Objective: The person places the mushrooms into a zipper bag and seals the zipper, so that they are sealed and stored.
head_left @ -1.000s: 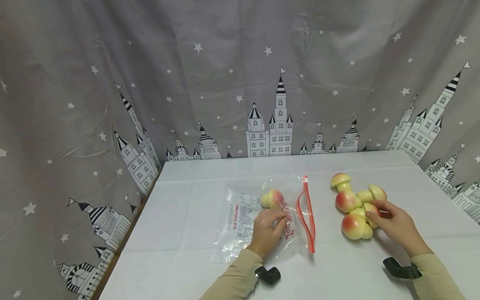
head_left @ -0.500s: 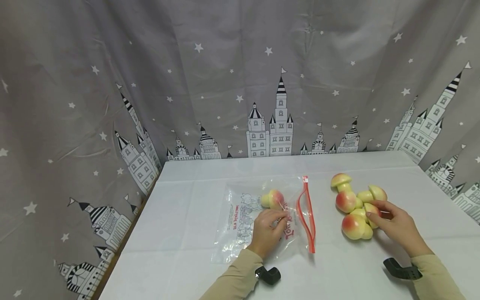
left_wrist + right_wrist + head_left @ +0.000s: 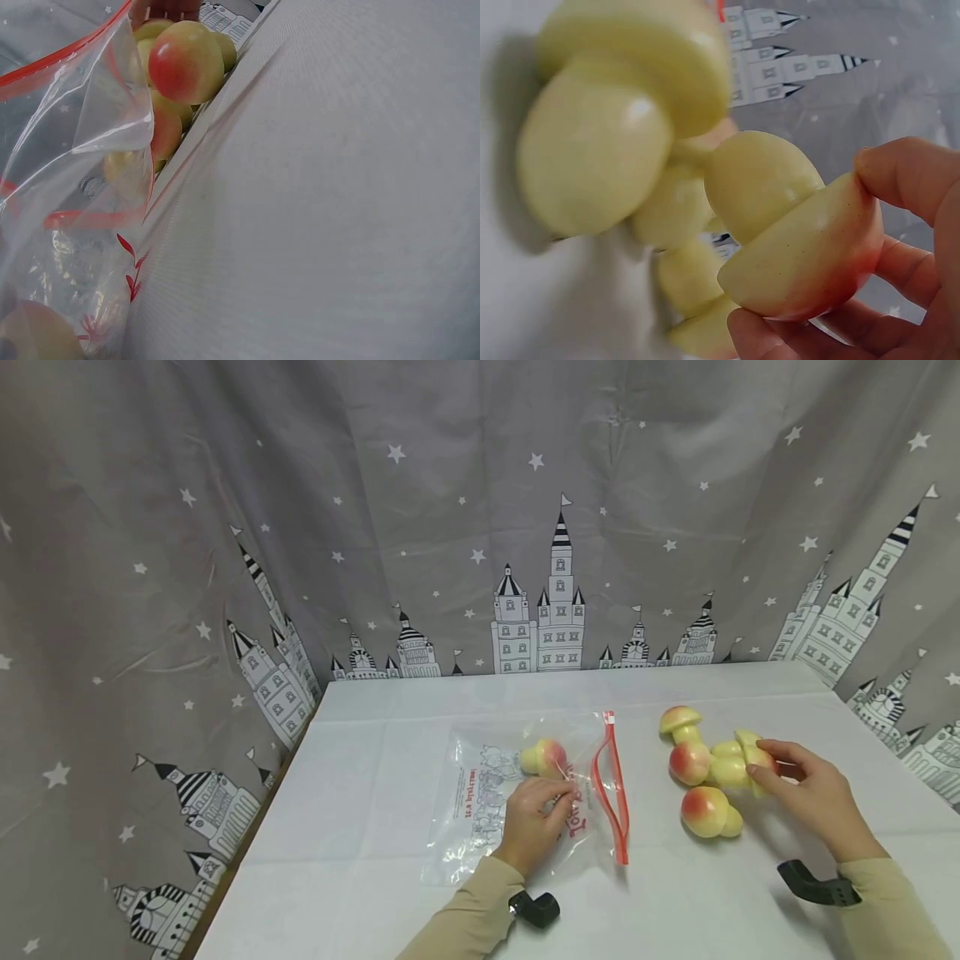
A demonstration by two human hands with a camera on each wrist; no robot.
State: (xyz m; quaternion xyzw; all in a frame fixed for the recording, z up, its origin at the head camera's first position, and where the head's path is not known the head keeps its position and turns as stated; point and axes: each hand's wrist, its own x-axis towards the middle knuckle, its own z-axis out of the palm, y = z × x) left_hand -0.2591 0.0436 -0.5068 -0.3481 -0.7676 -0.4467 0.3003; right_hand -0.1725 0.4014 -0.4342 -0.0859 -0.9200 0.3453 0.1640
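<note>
A clear zip bag [image 3: 465,810] with a red zip edge lies on the white table, its mouth parted toward the right. Inside it rests one toy mushroom [image 3: 551,758] with a red and yellow cap. My left hand [image 3: 532,822] pinches the bag's plastic near the mouth. Over on the right, my right hand [image 3: 817,789] grips another toy mushroom [image 3: 802,240] by its cap, thumb and fingers around the rim, stem pointing left. In the right wrist view this mushroom is off the table.
Several more toy mushrooms are clustered by my right hand: one at the back [image 3: 681,722], one with a red cap [image 3: 688,763], one nearer me [image 3: 708,812] and one partly behind the held mushroom. A grey curtain [image 3: 450,527] with printed castles hangs behind the table.
My right hand has lifted the mushroom out of the cluster, moving slightly up and to the right. The left hand and the bag have stayed in place.
</note>
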